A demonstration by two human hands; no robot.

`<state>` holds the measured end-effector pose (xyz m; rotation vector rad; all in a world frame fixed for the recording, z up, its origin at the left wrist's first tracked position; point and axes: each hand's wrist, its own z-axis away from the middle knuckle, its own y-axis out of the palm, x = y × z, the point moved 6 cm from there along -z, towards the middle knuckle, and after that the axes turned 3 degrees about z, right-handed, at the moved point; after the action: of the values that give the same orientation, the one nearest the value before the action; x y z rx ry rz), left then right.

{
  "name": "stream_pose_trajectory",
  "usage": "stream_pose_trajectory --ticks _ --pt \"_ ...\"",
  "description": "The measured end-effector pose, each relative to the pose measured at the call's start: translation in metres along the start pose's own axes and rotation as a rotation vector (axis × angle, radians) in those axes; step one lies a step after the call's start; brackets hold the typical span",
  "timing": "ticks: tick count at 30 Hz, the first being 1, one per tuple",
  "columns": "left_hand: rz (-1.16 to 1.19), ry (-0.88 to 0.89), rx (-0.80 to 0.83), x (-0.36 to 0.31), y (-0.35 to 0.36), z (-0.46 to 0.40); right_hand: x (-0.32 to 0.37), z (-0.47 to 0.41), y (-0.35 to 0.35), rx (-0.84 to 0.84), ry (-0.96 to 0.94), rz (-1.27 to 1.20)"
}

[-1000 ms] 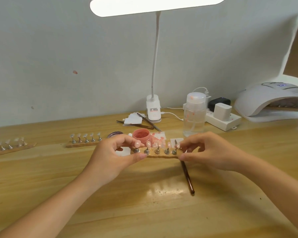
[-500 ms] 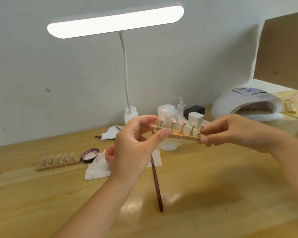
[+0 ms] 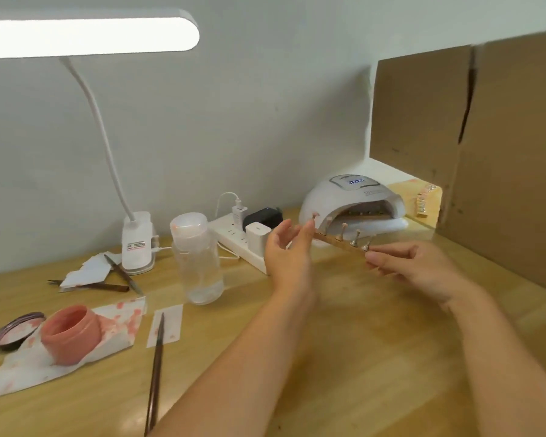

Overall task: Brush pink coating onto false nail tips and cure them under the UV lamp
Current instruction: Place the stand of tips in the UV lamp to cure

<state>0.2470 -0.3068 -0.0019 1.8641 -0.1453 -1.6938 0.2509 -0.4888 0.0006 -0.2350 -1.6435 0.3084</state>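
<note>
Fingertips of the right hand [image 3: 423, 269] pinch the near end of a thin wooden strip [image 3: 341, 242], which is held up in the air, tilted, just in front of the UV lamp's mouth. Five small metal pegs stand along the strip, each topped with a false nail tip [image 3: 345, 225] showing a pinkish sheen. The left hand [image 3: 289, 250] is at the strip's far end with fingers spread loose and uncurled; whether they touch the wood I cannot tell. Behind, the UV lamp [image 3: 350, 197] is a smooth white dome with a low arched opening and another wooden strip lying inside. On the pale wood-grain table [image 3: 360, 357] to the left sit a squat pink jar [image 3: 71, 334] on a stained white tissue [image 3: 117, 329], its dark-rimmed lid [image 3: 16, 331] beside it, a slim dark brush [image 3: 156, 367], and a clear plastic bottle [image 3: 197, 260].
</note>
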Motion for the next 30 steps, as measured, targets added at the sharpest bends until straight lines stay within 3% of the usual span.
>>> stream_pose_trajectory --ticks 4,7,13,20,25,30 --pt "0.060 -0.316 0.175 0.040 0.039 -0.005 -0.018 -0.011 -0.025 -0.277 -0.007 0.011" --pt "-0.034 -0.431 0.367 0.063 0.067 0.000 -0.032 -0.017 -0.035 -0.394 0.035 0.145" --pt "-0.291 -0.297 0.391 0.082 0.086 -0.014 -0.044 -0.018 -0.044 -0.483 0.086 0.380" --pt "-0.414 -0.260 0.421 0.084 0.084 -0.026 -0.035 -0.035 -0.033 -0.525 0.055 0.554" --pt "-0.541 -0.042 0.336 0.074 0.074 -0.043 -0.027 -0.060 -0.019 -0.468 -0.009 0.691" --pt "-0.541 0.011 0.315 0.068 0.071 -0.050 -0.027 -0.094 -0.001 -0.394 -0.010 0.705"
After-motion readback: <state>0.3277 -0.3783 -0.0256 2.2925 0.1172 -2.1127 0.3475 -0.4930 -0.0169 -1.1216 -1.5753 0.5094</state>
